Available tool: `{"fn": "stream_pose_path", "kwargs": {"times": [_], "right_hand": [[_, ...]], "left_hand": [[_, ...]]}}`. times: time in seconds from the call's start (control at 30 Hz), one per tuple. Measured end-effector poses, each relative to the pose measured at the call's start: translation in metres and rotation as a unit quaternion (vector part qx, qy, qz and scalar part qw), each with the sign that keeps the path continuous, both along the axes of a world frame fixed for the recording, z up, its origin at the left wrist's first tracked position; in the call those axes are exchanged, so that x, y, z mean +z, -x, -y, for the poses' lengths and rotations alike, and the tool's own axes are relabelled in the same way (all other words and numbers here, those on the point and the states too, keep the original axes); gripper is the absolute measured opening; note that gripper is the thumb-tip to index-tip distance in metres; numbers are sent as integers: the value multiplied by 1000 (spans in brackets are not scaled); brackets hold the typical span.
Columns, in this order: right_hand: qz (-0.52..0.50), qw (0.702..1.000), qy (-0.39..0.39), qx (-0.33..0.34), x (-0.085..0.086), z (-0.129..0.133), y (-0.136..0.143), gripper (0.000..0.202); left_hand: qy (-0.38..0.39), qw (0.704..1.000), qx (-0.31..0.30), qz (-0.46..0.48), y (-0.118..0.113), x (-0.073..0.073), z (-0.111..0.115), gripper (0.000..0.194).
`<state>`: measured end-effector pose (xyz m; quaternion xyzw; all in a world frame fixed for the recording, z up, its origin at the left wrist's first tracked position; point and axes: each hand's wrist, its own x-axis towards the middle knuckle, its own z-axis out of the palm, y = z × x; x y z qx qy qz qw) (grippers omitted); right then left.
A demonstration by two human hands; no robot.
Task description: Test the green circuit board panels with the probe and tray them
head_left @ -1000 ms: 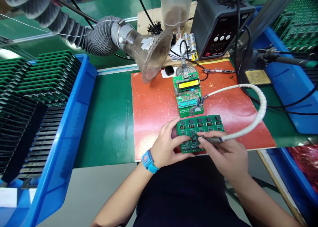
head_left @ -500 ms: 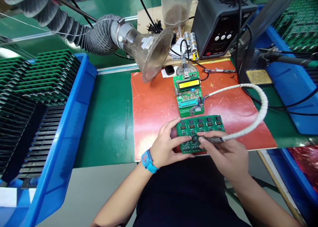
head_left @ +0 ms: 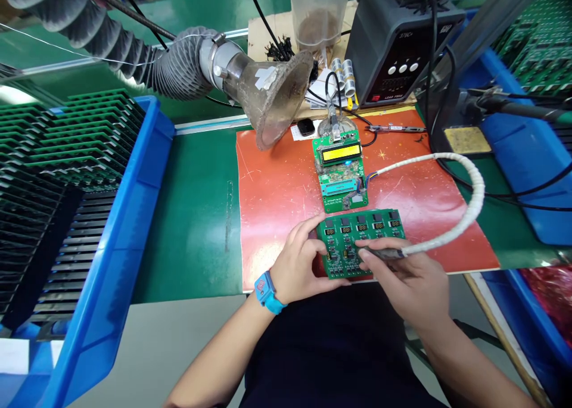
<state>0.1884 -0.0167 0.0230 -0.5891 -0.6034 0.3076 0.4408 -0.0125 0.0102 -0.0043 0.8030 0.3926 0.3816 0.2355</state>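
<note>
- Far left: blue bin (head_left: 142, 205) with a black slotted rack (head_left: 78, 247) in it; I see a stack of green boards (head_left: 96, 122) standing on edge toward the far end.
- Left hand (head_left: 295, 259): grasping the left end of the green panel (head_left: 346, 241), fingers at its left and far-left edge, thumb along the near edge.
- Behind: clear tub (head_left: 318, 6), brownish stuff in the bottom; can't tell what.
- Screen board (head_left: 341, 153): yellow display lit, sits just beyond the panel, long axis running near-to-far, roughly square to the panel's.
- Panel itself: between both hands, over the near edge of the red mat (head_left: 277, 199). Long axis left-right, right end slightly farther from the person. Digit displays line its far edge.
- Key relation: dark probe (head_left: 384, 253) comes in from the right, points left, roughly along the panel's long axis; tip at about mid-panel. Contact I can't confirm; fingers hide it.
- Right hand (head_left: 411, 277): pinching the probe, thumb and index near the tip. It's the nearer hand to mid-panel. White-wrapped lead (head_left: 473, 199) loops from the probe back to the screen board.
- Far right: second blue bin (head_left: 513, 152) with more green boards; lower bin (head_left: 504, 301) holds crinkled red film (head_left: 549, 295).
</note>
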Motion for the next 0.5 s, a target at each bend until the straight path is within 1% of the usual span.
{"fn": "stream_pose_path", "kwargs": {"times": [0.5], "right_hand": [[11,1000,-1,-1,2,0,0,8]], "left_hand": [[17,999,-1,-29,1,2,1,51]]}}
